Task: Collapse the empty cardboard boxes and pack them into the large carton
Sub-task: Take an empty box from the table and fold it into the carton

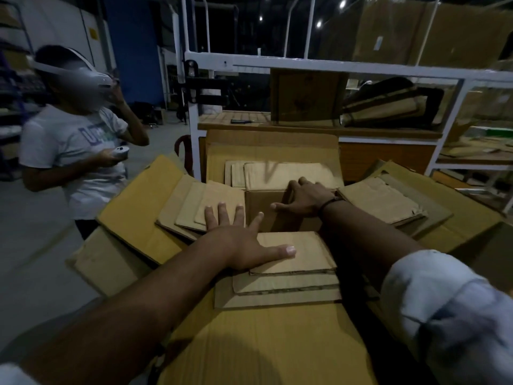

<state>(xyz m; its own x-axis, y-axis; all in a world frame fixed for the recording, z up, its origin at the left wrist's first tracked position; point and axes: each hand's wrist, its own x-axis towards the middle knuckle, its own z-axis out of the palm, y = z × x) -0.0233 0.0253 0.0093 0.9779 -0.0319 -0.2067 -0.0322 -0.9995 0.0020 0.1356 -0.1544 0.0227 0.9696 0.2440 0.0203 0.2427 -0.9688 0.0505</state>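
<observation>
Small cardboard box (263,208) open-topped, nested among spread flaps in the large carton (249,343), left hand (241,240) pressed flat, fingers splayed over left and near flaps, right hand (305,198) gripping the far rim, fingers curled over it

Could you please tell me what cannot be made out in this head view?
Head view:
- Small box floor: dark, partly behind the left hand.
- Right hand grip: fingertips hidden past the box's far edge.
- Large carton: near side cut by the bottom edge.
- Tool on workbench: too small.
</observation>
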